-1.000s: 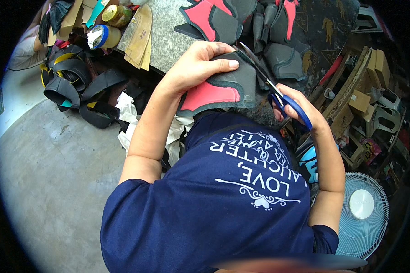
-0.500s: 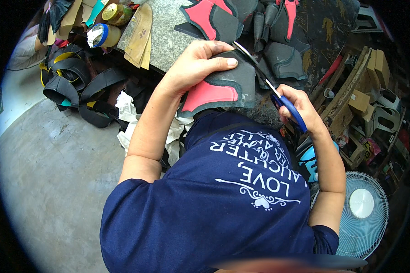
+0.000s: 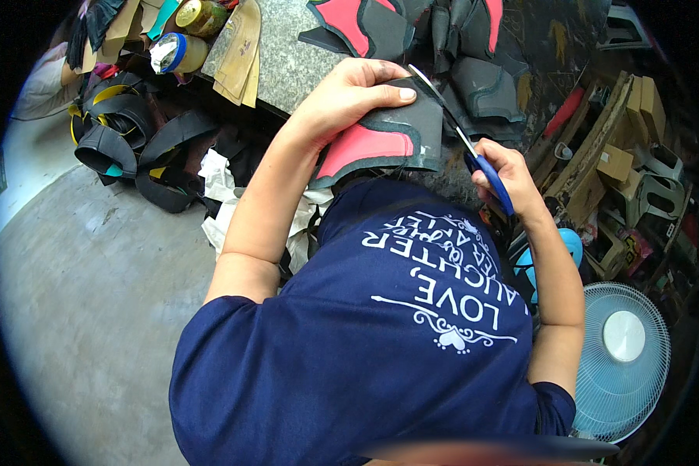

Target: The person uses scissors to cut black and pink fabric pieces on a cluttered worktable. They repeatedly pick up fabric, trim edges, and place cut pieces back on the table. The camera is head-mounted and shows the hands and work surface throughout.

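My left hand [image 3: 353,97] grips a grey and pink piece [image 3: 429,136] that looks like a shoe upper, thumb flat on top and fingers underneath. Its pink panel faces up, edged in dark grey. My right hand [image 3: 512,175] is closed around the blue handles of a pair of scissors [image 3: 492,185]. The blades point up and left along the piece's far right edge, close to my left thumb. Beyond my hands, more grey and pink pieces [image 3: 348,23] lie on the work surface, with grey ones [image 3: 485,89] to the right.
Tan pattern templates [image 3: 238,58] and a blue-rimmed jar [image 3: 180,54] sit at the far left. Black straps [image 3: 163,151] are heaped below them. On the right are wooden planks [image 3: 586,147], cardboard boxes [image 3: 613,167] and a fan [image 3: 623,349]. White scraps [image 3: 217,177] hang near my left arm.
Both hands, the piece and the scissors have shifted slightly right in view. The scissors remain at the piece's edge, and both grips stay the same.
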The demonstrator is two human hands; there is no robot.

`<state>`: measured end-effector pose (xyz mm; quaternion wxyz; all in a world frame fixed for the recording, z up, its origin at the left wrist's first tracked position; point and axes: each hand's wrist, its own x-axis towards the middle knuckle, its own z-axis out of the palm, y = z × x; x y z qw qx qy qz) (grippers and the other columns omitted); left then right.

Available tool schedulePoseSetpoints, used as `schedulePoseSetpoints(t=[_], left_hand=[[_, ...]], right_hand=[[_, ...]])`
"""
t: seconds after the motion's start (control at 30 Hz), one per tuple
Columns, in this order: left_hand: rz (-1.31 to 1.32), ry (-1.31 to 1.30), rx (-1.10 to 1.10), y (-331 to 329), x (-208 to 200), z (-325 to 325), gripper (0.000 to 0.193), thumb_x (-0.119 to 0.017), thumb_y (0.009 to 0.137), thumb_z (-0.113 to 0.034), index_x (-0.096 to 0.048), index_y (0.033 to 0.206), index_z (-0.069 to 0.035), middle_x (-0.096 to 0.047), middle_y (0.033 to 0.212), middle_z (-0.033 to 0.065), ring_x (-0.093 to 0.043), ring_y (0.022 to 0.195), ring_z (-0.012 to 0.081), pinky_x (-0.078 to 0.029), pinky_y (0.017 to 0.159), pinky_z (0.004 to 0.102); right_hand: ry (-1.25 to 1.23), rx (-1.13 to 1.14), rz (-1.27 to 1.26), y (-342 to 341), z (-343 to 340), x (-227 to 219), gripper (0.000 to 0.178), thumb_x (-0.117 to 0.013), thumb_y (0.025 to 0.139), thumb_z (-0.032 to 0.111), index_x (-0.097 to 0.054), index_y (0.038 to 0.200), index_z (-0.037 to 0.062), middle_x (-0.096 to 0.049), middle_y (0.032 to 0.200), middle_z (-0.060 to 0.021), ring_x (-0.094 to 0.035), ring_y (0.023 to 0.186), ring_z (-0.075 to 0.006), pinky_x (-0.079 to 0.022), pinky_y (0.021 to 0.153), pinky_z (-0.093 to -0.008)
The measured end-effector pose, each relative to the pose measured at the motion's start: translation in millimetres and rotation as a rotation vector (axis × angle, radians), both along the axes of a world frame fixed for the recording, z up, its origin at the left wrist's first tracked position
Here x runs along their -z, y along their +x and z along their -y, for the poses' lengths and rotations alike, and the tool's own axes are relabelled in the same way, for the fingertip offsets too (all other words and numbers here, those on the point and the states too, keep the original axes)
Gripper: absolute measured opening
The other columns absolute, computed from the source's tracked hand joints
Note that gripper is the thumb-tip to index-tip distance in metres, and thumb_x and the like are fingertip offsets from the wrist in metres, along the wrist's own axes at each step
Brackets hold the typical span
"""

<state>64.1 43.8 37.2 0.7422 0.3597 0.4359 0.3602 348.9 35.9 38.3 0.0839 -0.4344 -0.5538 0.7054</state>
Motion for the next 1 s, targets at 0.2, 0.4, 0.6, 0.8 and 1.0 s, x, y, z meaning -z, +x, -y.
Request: schedulePoseSetpoints(t=[0.2, 0.4, 0.6, 0.8, 1.0], left_hand=[[0.064, 0.020, -0.372, 6.9, 11.9, 5.4, 0.035, -0.064, 0.088, -0.013, -0.054, 0.115, 0.006, -0.064, 0.100, 0.0082, -0.062, 0.087, 0.0116, -0.050, 0.079, 0.0233], [0.052, 0.336, -0.711, 2.2, 14.4, 2.3, 0.026, -0.055, 0.093, -0.006, -0.046, 0.117, 0.003, -0.059, 0.112, 0.0126, -0.060, 0.098, 0.0159, -0.049, 0.089, 0.0288], [0.116, 0.286, -0.758, -1.4, 15.6, 13.4, 0.023, -0.055, 0.093, -0.003, -0.046, 0.114, 0.000, -0.058, 0.108, 0.0105, -0.058, 0.096, 0.0131, -0.047, 0.088, 0.0274], [-0.245, 0.523, -0.859, 6.4, 14.5, 32.3, 0.026, -0.060, 0.090, -0.002, -0.045, 0.111, -0.004, -0.053, 0.099, 0.0041, -0.052, 0.088, 0.0086, -0.044, 0.080, 0.0236], [-0.597, 0.880, -0.901, 14.5, 17.6, 46.3, 0.026, -0.061, 0.089, -0.002, -0.043, 0.107, -0.005, -0.058, 0.103, 0.0108, -0.058, 0.091, 0.0160, -0.047, 0.082, 0.0271]], right_hand=[[-0.091, 0.254, -0.059, 7.9, 13.1, -0.5, 0.031, -0.061, 0.089, 0.036, -0.052, 0.088, 0.0060, -0.056, 0.061, -0.0021, -0.052, 0.050, -0.0083, -0.042, 0.047, -0.0208], [0.072, 0.172, -0.010, 9.1, 25.8, -16.1, 0.057, -0.055, 0.086, 0.059, -0.050, 0.102, 0.0036, -0.059, 0.076, -0.0046, -0.057, 0.070, -0.0098, -0.045, 0.064, -0.0212], [0.031, 0.110, -0.022, 3.5, 29.1, -10.3, 0.046, -0.053, 0.092, 0.048, -0.050, 0.102, 0.0029, -0.059, 0.079, -0.0054, -0.057, 0.072, -0.0113, -0.046, 0.066, -0.0228], [0.325, -0.095, 0.331, -13.2, 23.0, -15.0, 0.040, -0.062, 0.086, 0.040, -0.053, 0.101, 0.0039, -0.061, 0.076, -0.0133, -0.062, 0.075, -0.0243, -0.047, 0.070, -0.0369], [0.000, -0.011, -0.043, -32.3, 16.6, -26.7, 0.035, -0.051, 0.096, 0.036, -0.053, 0.093, 0.0012, -0.063, 0.077, -0.0077, -0.062, 0.070, -0.0139, -0.048, 0.065, -0.0276]])
